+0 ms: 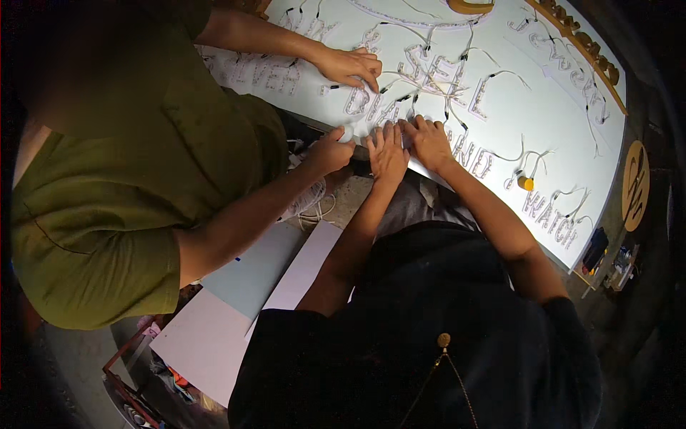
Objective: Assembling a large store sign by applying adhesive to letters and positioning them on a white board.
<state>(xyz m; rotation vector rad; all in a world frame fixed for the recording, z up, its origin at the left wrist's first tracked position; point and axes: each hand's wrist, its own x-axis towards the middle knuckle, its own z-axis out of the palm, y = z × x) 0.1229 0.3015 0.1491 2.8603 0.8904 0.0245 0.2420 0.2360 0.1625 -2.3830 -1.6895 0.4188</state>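
My left hand (389, 159) lies with its fingers stretched out over the near edge of a lit white board (529, 107), on a row of letter shapes. Beside it, my right hand (430, 145) rests on the same row with bent fingers slightly apart. Both hands cover part of the row, so whatever lies beneath the fingertips is hidden. Just left of them is a clear letter outline (356, 102) with small light modules inside. Thin white wires with black ends (446, 100) trail across the board above my hands.
At my left a co-worker in a green shirt (143, 186) leans over the board, one hand (350, 68) on it, the other gripping a rounded white object (346, 134). A yellow cap-like piece (526, 184) sits right. White panels (207, 343) lie below; a wooden strip (589, 53) lines the far edge.
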